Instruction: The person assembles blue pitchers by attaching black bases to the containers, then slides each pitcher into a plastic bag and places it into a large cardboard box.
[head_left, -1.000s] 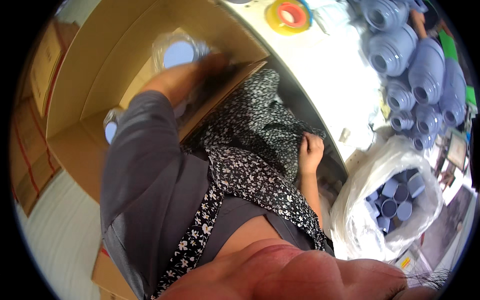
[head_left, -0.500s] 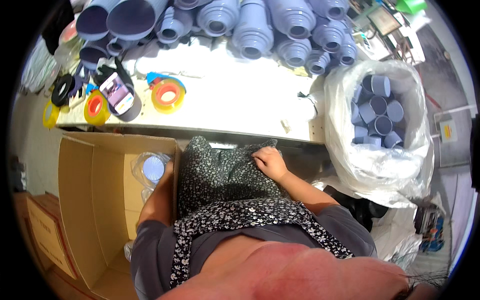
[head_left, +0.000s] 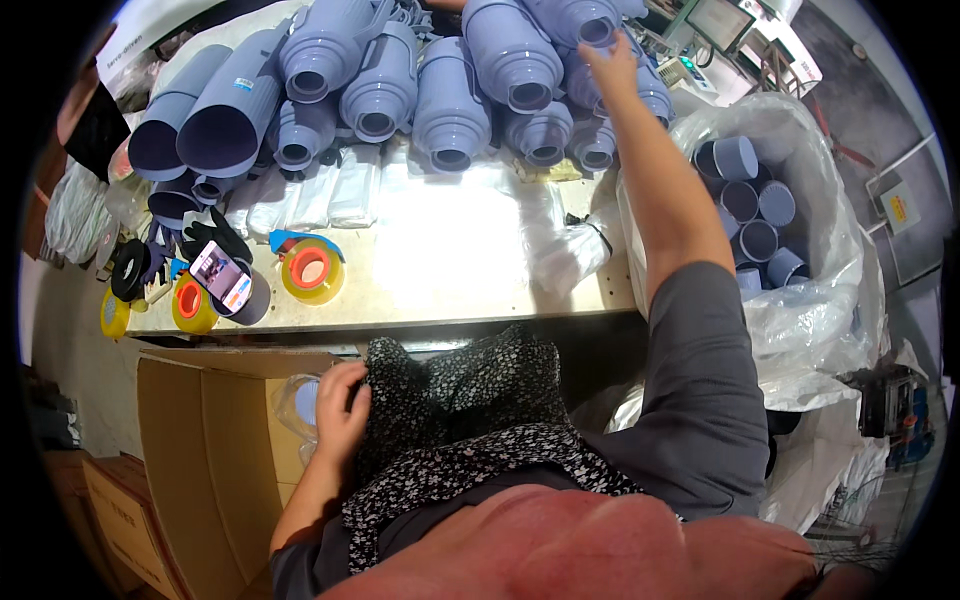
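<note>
My right arm stretches across the workbench [head_left: 470, 290] to the back right. There my right hand [head_left: 612, 72] has its fingers round the mouth end of a lavender vacuum flask [head_left: 555, 15], which lies among several like it. How firmly they grip is hard to see. My left hand [head_left: 343, 410] is over the right edge of an open cardboard box [head_left: 220, 430], thumb apart from its bent fingers, with nothing visible in it. Beside it in the box is a plastic-wrapped lavender piece [head_left: 305, 400], partly covered by the hand.
A clear plastic bag [head_left: 830, 310] of lavender cups [head_left: 757, 241] stands at the right. Yellow tape rolls [head_left: 312, 270], a phone [head_left: 222, 278] and folded clear bags [head_left: 355, 185] lie on the bench. Another person's arm [head_left: 78, 108] shows at far left.
My right hand has left my lap and reached the flasks at the back right. My left hand has come up out of the box to its edge. The view has shifted.
</note>
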